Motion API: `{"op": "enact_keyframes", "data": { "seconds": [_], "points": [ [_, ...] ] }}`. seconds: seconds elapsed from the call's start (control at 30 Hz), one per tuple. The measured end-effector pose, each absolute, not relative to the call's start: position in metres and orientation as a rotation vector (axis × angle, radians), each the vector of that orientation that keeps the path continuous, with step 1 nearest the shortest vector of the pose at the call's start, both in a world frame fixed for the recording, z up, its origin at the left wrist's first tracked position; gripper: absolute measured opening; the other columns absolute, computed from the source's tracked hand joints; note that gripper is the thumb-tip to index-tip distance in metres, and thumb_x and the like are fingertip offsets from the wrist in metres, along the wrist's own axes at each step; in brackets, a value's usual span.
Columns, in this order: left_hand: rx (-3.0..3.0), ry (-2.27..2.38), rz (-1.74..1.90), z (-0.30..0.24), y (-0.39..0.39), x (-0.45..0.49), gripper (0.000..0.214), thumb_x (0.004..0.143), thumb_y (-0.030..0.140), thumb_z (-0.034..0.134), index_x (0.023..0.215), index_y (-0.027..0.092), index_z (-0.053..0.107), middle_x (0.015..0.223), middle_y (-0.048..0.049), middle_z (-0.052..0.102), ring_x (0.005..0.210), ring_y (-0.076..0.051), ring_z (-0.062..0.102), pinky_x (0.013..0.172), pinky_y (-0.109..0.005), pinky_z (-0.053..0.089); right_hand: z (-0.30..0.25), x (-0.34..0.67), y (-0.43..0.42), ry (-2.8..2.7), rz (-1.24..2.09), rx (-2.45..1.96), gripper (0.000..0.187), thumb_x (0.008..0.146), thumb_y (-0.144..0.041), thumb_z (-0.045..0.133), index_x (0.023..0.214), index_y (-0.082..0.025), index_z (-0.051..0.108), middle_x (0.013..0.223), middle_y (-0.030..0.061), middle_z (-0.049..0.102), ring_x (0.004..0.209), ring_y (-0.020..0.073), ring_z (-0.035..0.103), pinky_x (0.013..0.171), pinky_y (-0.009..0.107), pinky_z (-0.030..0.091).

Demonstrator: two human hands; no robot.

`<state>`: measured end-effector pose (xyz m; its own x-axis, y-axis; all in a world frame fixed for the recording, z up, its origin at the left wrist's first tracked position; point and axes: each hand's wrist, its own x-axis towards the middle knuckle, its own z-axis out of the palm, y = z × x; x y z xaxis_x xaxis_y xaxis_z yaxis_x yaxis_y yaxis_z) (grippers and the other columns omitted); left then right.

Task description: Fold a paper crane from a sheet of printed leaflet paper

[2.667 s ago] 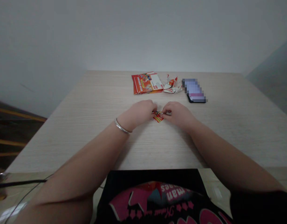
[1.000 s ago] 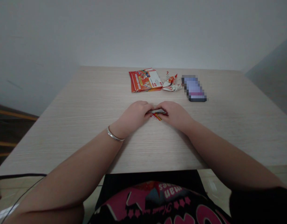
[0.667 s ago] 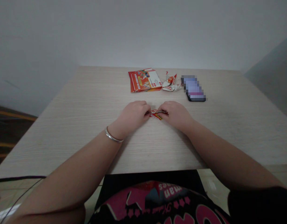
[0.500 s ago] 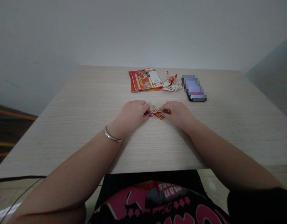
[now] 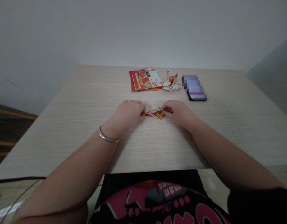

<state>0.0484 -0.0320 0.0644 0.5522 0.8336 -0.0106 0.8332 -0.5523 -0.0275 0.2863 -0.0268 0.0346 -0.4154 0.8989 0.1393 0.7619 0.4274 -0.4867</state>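
Between my hands is a small folded piece of printed paper [image 5: 155, 114], red, white and yellow, narrowing to a point on the left. My left hand [image 5: 130, 113], with a silver bangle on its wrist, pinches that left tip, its fingertips partly hidden. At the other end, my right hand [image 5: 178, 113] holds the paper's right edge between thumb and fingers. The paper is just over the tabletop or resting on it; I cannot tell which.
Behind my hands lies a stack of red and white printed leaflets [image 5: 145, 80]. Beside it sit folded paper shapes [image 5: 172, 83] in red and white. A phone [image 5: 195, 88] with a blurred screen lies to their right on the pale wooden table [image 5: 87, 102], which meets a wall.
My left hand has shifted slightly left, out to the paper's tip. More of the folded paper shows between my hands. The things behind stay where they were.
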Motion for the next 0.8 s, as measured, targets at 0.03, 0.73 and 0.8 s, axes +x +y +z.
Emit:
{"op": "enact_keyframes", "data": {
  "seconds": [0.03,0.73,0.8],
  "points": [
    [-2.754,-1.485,0.024,0.063,-0.031,0.046,0.014,0.088,0.021,0.060,0.085,0.018,0.073,0.083,-0.0077,0.072,0.076,-0.023,0.067,0.065,-0.033,0.043,0.034,0.287,-0.027,-2.295,0.511,-1.422,0.013,0.086,-0.009,0.070,0.085,-0.021,0.076,0.083,0.0023,0.070,0.073,0.0170,0.058,0.071,0.031,0.043],
    [-3.207,-1.358,-0.850,0.047,-0.031,0.052,0.017,0.091,0.021,0.068,0.108,0.018,0.065,0.108,-0.0064,0.071,0.098,-0.020,0.066,0.089,-0.033,0.052,0.017,0.285,-0.021,-1.712,1.164,-1.159,0.024,0.080,-0.026,0.071,0.098,-0.026,0.056,0.073,-0.0045,0.063,0.072,0.0164,0.066,0.069,0.031,0.056],
    [-3.167,-1.423,-0.901,0.048,-0.031,0.053,0.011,0.093,0.023,0.065,0.103,0.018,0.067,0.099,-0.0043,0.072,0.090,-0.018,0.065,0.084,-0.031,0.051,0.020,0.285,-0.024,-1.736,1.108,-1.169,0.016,0.083,-0.027,0.069,0.095,-0.025,0.059,0.078,-0.0020,0.067,0.073,0.0158,0.066,0.069,0.031,0.055]
  ]
}}
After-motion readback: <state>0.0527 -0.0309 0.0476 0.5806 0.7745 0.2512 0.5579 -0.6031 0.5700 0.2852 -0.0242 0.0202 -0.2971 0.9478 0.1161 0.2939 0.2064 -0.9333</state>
